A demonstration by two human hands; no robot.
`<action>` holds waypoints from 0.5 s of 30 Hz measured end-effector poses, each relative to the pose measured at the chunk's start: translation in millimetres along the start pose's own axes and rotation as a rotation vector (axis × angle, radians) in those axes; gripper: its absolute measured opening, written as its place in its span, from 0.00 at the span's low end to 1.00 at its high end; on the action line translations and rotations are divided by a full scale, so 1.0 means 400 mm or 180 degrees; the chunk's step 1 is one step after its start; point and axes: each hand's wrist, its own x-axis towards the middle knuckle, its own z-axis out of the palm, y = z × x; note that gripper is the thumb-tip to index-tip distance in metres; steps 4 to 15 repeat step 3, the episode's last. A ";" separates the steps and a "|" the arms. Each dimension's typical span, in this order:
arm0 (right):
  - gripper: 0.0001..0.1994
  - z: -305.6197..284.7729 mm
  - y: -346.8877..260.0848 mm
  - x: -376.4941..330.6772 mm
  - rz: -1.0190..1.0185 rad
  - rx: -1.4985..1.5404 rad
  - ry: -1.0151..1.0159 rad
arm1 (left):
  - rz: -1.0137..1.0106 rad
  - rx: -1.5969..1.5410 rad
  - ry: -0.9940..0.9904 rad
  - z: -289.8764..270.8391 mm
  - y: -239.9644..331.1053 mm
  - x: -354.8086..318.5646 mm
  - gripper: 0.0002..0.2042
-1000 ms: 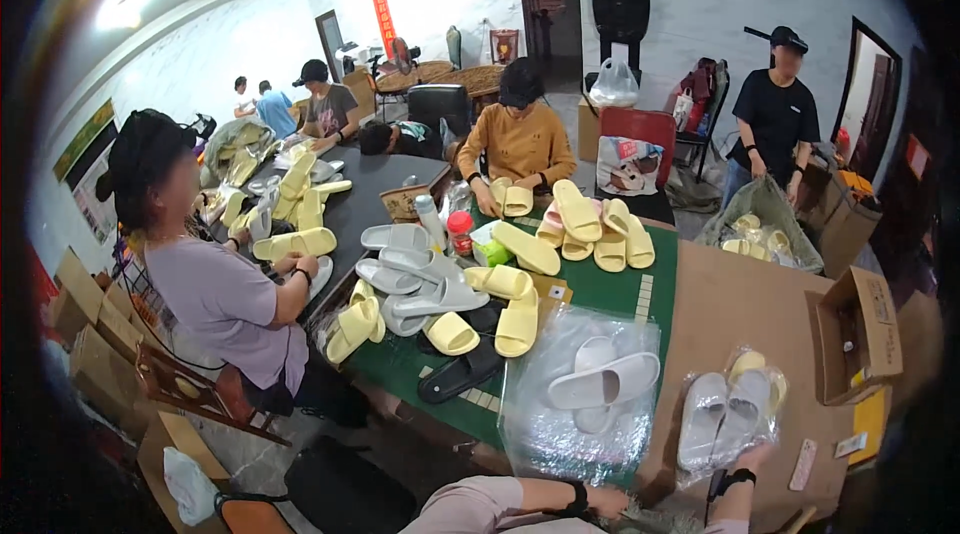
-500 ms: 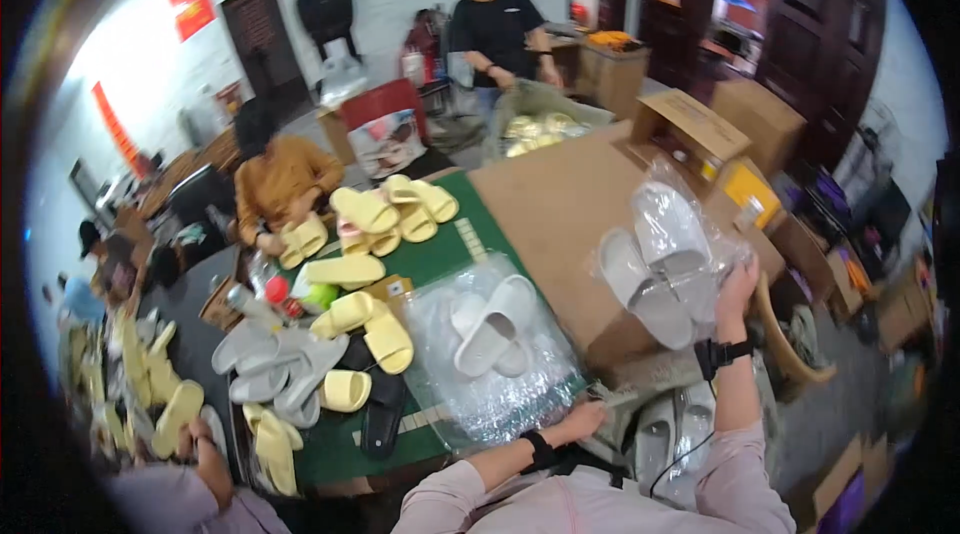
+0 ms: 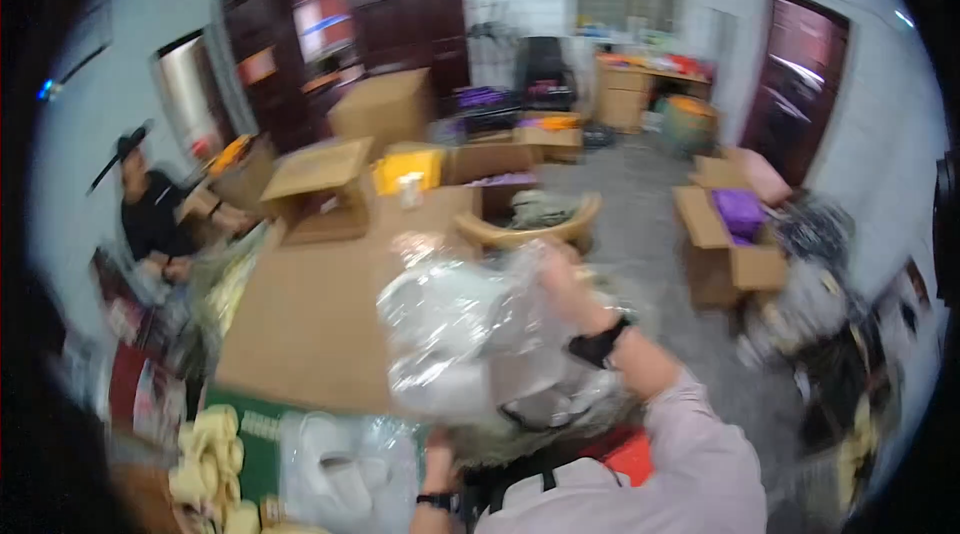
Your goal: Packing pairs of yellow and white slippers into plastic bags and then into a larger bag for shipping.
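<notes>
My right hand is closed on the top of a clear plastic bag that holds pale grey slippers. The bag hangs over the near end of the brown table top, smeared by motion. Low in the view, my left hand is by the rim of an open woven sack. Its fingers are blurred and partly hidden. To its left, a pair of grey slippers lies on a stack of clear bags on the green table mat. Several yellow slippers are heaped beyond them.
Cardboard boxes stand at the table's far end, near a wooden-rimmed chair. On the floor to the right is an open carton with purple packages. Another person in black works at a sack on the left.
The view has swung to the right. My right hand still holds the bagged slippers, now over the table's near end by the sack. My left hand remains near the sack.
</notes>
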 end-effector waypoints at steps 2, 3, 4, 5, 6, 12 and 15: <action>0.11 -0.007 0.049 -0.065 -0.0336 0.0854 0.0283 | -0.1114 -0.1629 -0.0375 0.093 0.195 0.008 0.21; 0.11 -0.029 0.031 -0.074 -0.0335 0.0814 0.0399 | -0.0900 -0.1940 -0.0106 0.002 0.034 0.058 0.22; 0.11 -0.029 0.031 -0.074 -0.0335 0.0814 0.0399 | -0.0900 -0.1940 -0.0106 0.002 0.034 0.058 0.22; 0.11 -0.029 0.031 -0.074 -0.0335 0.0814 0.0399 | -0.0900 -0.1940 -0.0106 0.002 0.034 0.058 0.22; 0.11 -0.029 0.031 -0.074 -0.0335 0.0814 0.0399 | -0.0900 -0.1940 -0.0106 0.002 0.034 0.058 0.22; 0.11 -0.029 0.031 -0.074 -0.0335 0.0814 0.0399 | -0.0900 -0.1940 -0.0106 0.002 0.034 0.058 0.22; 0.11 -0.029 0.031 -0.074 -0.0335 0.0814 0.0399 | -0.0900 -0.1940 -0.0106 0.002 0.034 0.058 0.22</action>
